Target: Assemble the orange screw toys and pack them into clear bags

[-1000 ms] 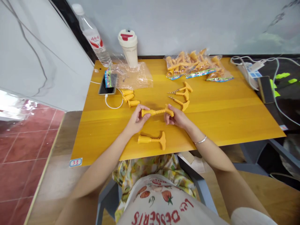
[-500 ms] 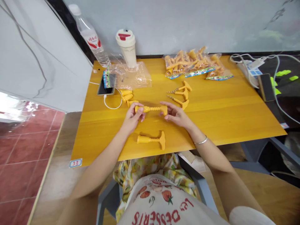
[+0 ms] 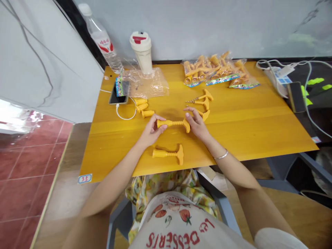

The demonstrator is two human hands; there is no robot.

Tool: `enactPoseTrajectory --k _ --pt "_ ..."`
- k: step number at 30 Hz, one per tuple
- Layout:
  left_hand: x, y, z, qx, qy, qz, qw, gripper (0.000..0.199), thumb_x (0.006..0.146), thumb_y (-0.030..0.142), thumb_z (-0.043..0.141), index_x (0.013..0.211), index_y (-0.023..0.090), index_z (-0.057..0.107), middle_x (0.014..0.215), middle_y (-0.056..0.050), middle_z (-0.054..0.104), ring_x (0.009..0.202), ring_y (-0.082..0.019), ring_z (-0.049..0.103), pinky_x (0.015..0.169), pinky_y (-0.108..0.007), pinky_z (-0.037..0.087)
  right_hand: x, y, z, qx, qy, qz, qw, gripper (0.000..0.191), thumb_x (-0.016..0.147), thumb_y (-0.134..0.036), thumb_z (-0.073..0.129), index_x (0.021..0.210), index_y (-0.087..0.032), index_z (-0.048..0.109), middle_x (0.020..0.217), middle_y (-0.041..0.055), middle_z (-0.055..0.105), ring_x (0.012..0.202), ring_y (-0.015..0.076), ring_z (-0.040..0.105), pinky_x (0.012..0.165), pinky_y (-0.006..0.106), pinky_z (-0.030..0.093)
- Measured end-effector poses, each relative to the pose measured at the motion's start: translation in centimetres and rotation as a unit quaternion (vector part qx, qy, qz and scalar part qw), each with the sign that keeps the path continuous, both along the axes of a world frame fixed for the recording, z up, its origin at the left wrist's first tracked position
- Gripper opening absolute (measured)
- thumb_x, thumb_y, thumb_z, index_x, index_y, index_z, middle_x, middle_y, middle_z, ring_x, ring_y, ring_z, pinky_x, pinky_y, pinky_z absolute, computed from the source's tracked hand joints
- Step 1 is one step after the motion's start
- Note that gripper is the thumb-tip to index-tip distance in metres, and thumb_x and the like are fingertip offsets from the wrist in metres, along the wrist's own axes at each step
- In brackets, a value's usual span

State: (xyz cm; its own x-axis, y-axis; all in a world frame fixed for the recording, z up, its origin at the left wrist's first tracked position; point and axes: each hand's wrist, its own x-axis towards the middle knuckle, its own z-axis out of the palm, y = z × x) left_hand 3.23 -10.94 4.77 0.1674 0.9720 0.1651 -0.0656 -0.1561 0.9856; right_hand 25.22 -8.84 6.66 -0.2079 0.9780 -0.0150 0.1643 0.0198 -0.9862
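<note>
My left hand [image 3: 153, 130] pinches the sleeve end of a yellow screw tool [image 3: 177, 123], held level above the table. At its T-shaped handle is my right hand [image 3: 196, 123], thumb against the handle and fingers partly spread behind it. Nearer the front edge lies another yellow screw tool [image 3: 168, 154], sleeve to the left. Behind my left hand are several loose yellow sleeves [image 3: 141, 104]. Bare metal screws with yellow handles [image 3: 203, 102] lie beyond my right hand, which partly hides the nearest one.
Plastic bags of yellow parts [image 3: 204, 71] lie at the back. A white cup [image 3: 143, 55] and a water bottle [image 3: 103, 43] stand at the back left, near a clear wrapper [image 3: 153, 84] and a cabled phone [image 3: 114, 97]. Cables and a power strip [image 3: 281, 77] are at the right.
The held tool has shifted slightly right and its handle now points down toward me. My right hand has turned, with its thumb on the handle. The loose sleeve behind my left hand is uncovered.
</note>
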Motion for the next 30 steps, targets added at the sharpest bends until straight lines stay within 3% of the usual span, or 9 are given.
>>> enactPoseTrajectory --k 5,7,9,11,14,17,22,26,30 --pt "-0.1 0.2 -0.1 -0.059 -0.085 -0.002 0.995 0.041 0.078 0.050 0.078 0.097 0.022 0.055 0.074 0.003 0.053 0.064 -0.010 0.056 0.058 -0.022 0.045 1.4 0.1 0.3 0.081 -0.007 0.146 0.986 0.091 0.073 -0.084 0.060 0.141 -0.023 0.049 0.088 0.0043 0.067 0.071 0.0177 0.058 0.065 0.029 0.046" --pt "-0.3 0.3 -0.2 -0.059 -0.092 0.002 0.994 0.041 0.077 0.050 0.079 0.097 0.023 0.055 0.073 0.004 0.053 0.064 -0.010 0.056 0.057 -0.021 0.044 1.7 0.0 0.2 0.103 -0.056 0.158 0.981 0.091 0.073 -0.079 0.065 0.141 -0.021 0.051 0.088 0.0044 0.069 0.068 0.0166 0.057 0.066 0.029 0.045" --pt "-0.3 0.2 -0.3 -0.042 -0.073 0.010 0.996 0.040 0.077 0.049 0.079 0.096 0.023 0.056 0.074 0.003 0.052 0.063 -0.010 0.055 0.057 -0.022 0.044 1.6 -0.1 0.2 0.110 -0.113 0.126 0.979 0.078 0.080 -0.081 0.054 0.124 -0.017 0.066 0.071 0.0024 0.067 0.059 0.0150 0.053 0.062 0.028 0.042" --pt "-0.2 0.1 -0.2 -0.013 -0.039 0.016 0.999 0.039 0.077 0.049 0.079 0.096 0.022 0.058 0.078 0.003 0.051 0.062 -0.009 0.052 0.058 -0.023 0.044 1.3 -0.2 0.2 0.090 -0.144 0.083 0.982 0.079 0.085 -0.084 0.036 0.092 -0.016 0.075 0.051 0.0005 0.057 0.050 0.0140 0.049 0.057 0.028 0.039" --pt "0.0 -0.1 -0.1 0.027 0.011 0.020 0.999 0.038 0.077 0.050 0.078 0.094 0.021 0.061 0.086 -0.001 0.053 0.067 -0.011 0.051 0.062 -0.025 0.044 0.9 -0.2 0.3 -0.009 -0.136 0.058 0.989 0.082 0.091 -0.080 0.024 0.060 -0.018 0.068 0.036 -0.0013 0.042 0.040 0.0120 0.044 0.050 0.027 0.035" --pt "-0.1 -0.1 0.0 0.055 0.061 0.025 0.996 0.036 0.078 0.050 0.078 0.094 0.021 0.062 0.088 -0.003 0.056 0.077 -0.016 0.052 0.068 -0.027 0.043 1.0 0.0 0.4 -0.096 -0.105 0.083 0.986 0.078 0.095 -0.074 0.029 0.054 -0.018 0.064 0.032 -0.0036 0.036 0.034 0.0091 0.037 0.045 0.026 0.030" --pt "-0.9 0.1 0.1 0.066 0.143 -0.011 0.987 0.032 0.077 0.041 0.078 0.097 0.021 0.063 0.090 -0.003 0.062 0.083 -0.017 0.056 0.077 -0.028 0.045 1.5 0.2 0.6 -0.143 -0.133 0.131 0.972 0.078 0.094 -0.074 0.030 0.053 -0.017 0.064 0.030 -0.0028 0.038 0.032 0.0076 0.033 0.041 0.026 0.024" --pt "-1.0 0.1 0.4 0.072 0.207 -0.049 0.974 0.030 0.082 0.041 0.074 0.103 0.021 0.070 0.099 -0.006 0.070 0.092 -0.020 0.063 0.087 -0.032 0.047 1.5 0.3 0.4 -0.151 -0.114 0.164 0.968 0.076 0.094 -0.074 0.030 0.064 -0.016 0.068 0.036 -0.0010 0.047 0.033 0.0079 0.035 0.039 0.025 0.025" --pt "-1.0 0.0 0.7 0.068 0.218 -0.018 0.973 0.033 0.082 0.044 0.073 0.104 0.019 0.072 0.100 -0.007 0.073 0.093 -0.021 0.066 0.089 -0.034 0.050 1.4 0.5 -0.1 -0.087 -0.035 0.095 0.991 0.053 0.093 -0.065 0.048 0.111 -0.019 0.065 0.053 -0.0054 0.054 0.040 0.0098 0.043 0.041 0.023 0.033"
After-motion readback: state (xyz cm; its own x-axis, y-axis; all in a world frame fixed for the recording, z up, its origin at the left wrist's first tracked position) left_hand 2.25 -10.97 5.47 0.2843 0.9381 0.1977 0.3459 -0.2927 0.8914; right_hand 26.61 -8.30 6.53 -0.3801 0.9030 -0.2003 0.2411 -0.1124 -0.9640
